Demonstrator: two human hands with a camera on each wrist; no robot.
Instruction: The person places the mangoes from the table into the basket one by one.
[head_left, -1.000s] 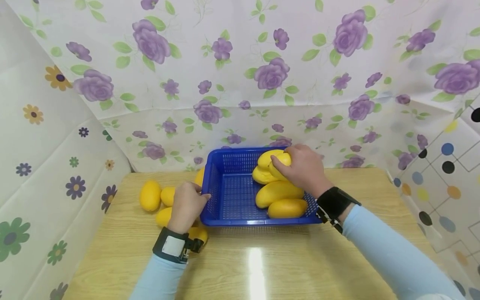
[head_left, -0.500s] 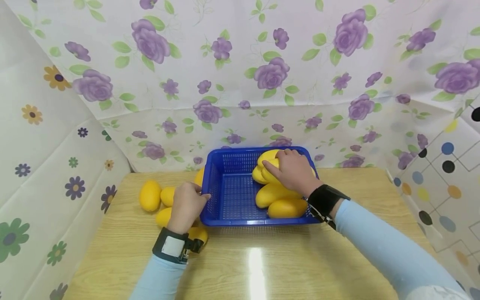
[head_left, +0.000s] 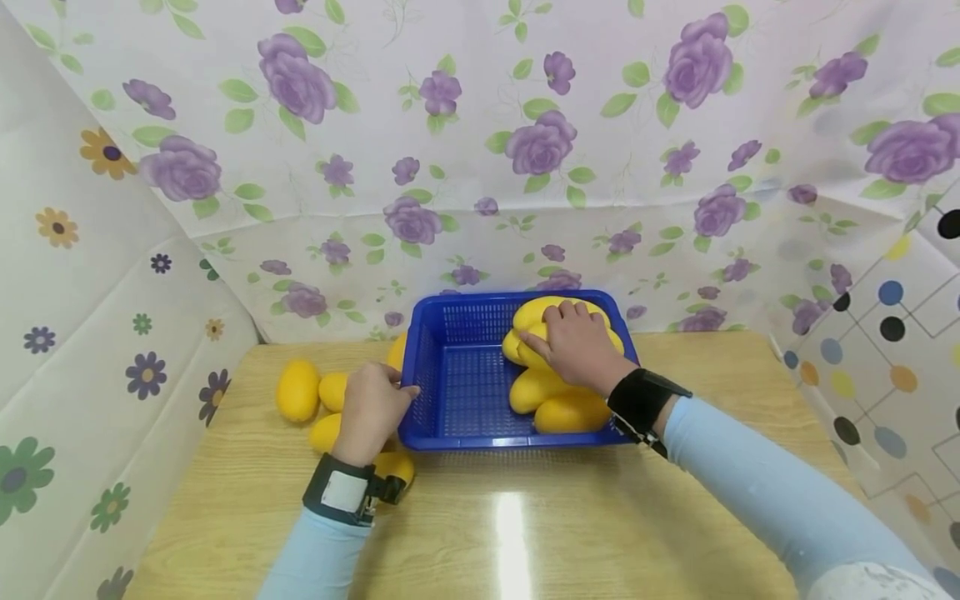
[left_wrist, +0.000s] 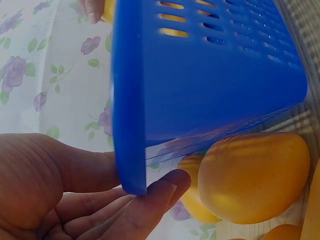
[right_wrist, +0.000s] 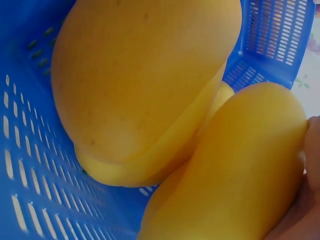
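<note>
A blue perforated plastic basket stands on the table, with several yellow mangoes grouped in its right half. My left hand pinches the basket's left rim; in the left wrist view the thumb lies on one side of the rim and the fingers on the other. My right hand is over the back right part of the basket and grips a mango lying among the others. Its palm side is hidden in the head view. Two mangoes lie side by side at the basket's front right.
Several loose mangoes lie on the wooden table left of the basket, some partly behind my left hand. A flowered cloth hangs right behind the basket, with patterned sheets at both sides.
My right hand has moved slightly left and down with its mango, lowering it onto the mangoes in the basket. The left hand keeps its hold on the rim.
</note>
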